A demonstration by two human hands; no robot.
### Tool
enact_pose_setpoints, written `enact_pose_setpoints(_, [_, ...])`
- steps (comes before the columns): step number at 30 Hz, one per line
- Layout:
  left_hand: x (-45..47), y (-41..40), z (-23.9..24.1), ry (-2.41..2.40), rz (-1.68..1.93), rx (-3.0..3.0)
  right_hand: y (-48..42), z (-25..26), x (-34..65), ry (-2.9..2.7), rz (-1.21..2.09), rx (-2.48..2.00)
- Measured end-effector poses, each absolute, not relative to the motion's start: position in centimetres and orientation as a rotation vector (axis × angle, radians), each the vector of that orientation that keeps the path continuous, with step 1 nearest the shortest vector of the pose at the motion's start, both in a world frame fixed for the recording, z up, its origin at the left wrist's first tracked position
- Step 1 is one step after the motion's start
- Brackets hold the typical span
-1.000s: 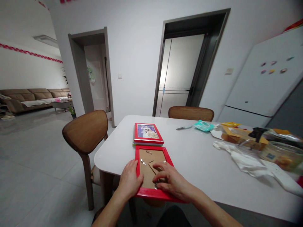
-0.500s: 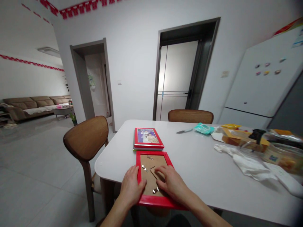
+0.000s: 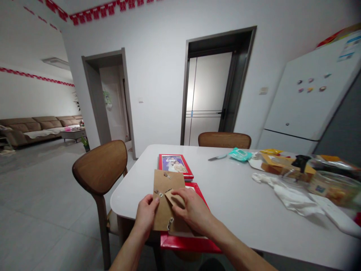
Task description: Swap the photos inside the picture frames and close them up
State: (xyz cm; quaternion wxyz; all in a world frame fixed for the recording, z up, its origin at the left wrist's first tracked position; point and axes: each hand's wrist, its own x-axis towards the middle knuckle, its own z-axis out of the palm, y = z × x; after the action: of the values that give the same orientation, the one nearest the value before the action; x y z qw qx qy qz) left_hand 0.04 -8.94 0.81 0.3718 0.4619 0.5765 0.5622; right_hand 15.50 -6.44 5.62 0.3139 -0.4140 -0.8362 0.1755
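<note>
A brown backing board (image 3: 162, 218) with small metal clips is lifted out of a red picture frame (image 3: 188, 244) that lies face down at the table's near edge. The fingers of my left hand (image 3: 146, 212) pinch the board's left edge. My right hand (image 3: 193, 207) grips the board's raised stand flap (image 3: 176, 199) between thumb and fingers. Part of the frame is hidden under the board and my right hand. Just beyond, another red frame with a photo (image 3: 175, 164) lies face up, partly behind the board's top edge.
On the white table (image 3: 231, 195) lie a knife (image 3: 217, 157) and a teal packet (image 3: 239, 154). To the right are crumpled white tissue (image 3: 290, 194) and a clear food tub (image 3: 334, 188). Wooden chairs stand at the left (image 3: 101, 165) and far side (image 3: 225, 140).
The backing board has come up out of the red frame and shifted left and away from me. My left hand moved from the frame's edge to the board; my right hand now holds its flap.
</note>
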Motion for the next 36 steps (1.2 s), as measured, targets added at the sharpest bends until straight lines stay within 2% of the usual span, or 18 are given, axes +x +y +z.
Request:
enact_pose_setpoints(5, [-2.3,-8.7,0.5,1.469,1.467,1.056,-5.9,4.8,16.6,-2.149,0.535,-1.126])
enact_pose_setpoints(13, [-8.0,-9.1,-0.7,1.67,1.41,1.041,-3.5,1.6,22.1,-2.158,0.271,-1.556])
enact_pose_setpoints(20, [-10.8,-9.4,0.0,2.017,1.135,1.304,-3.1,0.7,22.4,-2.159,0.263,-1.682])
enact_pose_setpoints(27, [-8.9,-10.2,0.4,2.415,0.896,1.589,-2.3,0.9,22.9,-2.073,0.314,-1.733])
enact_pose_setpoints(29, [-8.1,-10.4,0.3,2.422,0.852,1.68,-2.5,1.3,23.1,-1.967,0.453,-1.716])
enact_pose_setpoints(34, [-5.1,-10.2,1.2,2.432,0.919,1.791,-4.3,3.8,22.8,-1.378,1.406,-1.376])
enact_pose_setpoints(36, [-2.5,-10.3,2.0,2.284,1.057,1.855,-5.0,4.9,22.5,-1.193,1.567,-1.232])
